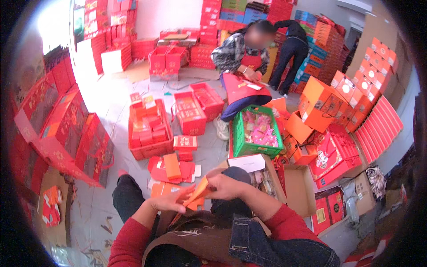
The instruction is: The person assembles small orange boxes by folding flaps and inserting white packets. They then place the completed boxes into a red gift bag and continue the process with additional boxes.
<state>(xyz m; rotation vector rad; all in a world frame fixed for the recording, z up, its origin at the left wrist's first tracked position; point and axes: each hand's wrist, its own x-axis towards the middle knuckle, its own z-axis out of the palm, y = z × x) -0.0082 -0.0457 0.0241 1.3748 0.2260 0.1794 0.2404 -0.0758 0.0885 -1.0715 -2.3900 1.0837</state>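
A small orange paper box [199, 190] is held over my lap, tilted, between my two hands. My right hand [224, 187] is closed on its upper end, fingers bent round it. My left hand [172, 200] grips the lower left side, fingers against the edge. Whether the box is fully formed I cannot tell. Just past my left hand, an orange box [172, 166] lies on a pile of flat red cartons [165, 174]. More orange cartons [163, 189] lie partly hidden behind my left hand.
Ahead stand a red crate [153, 153] of small boxes and a green crate [239, 147] of pink packets. A co-worker [242, 53] sits behind it; another person [291, 53] bends farther back. An open cardboard box [299, 187] is at my right, large red gift boxes [66, 129] at left.
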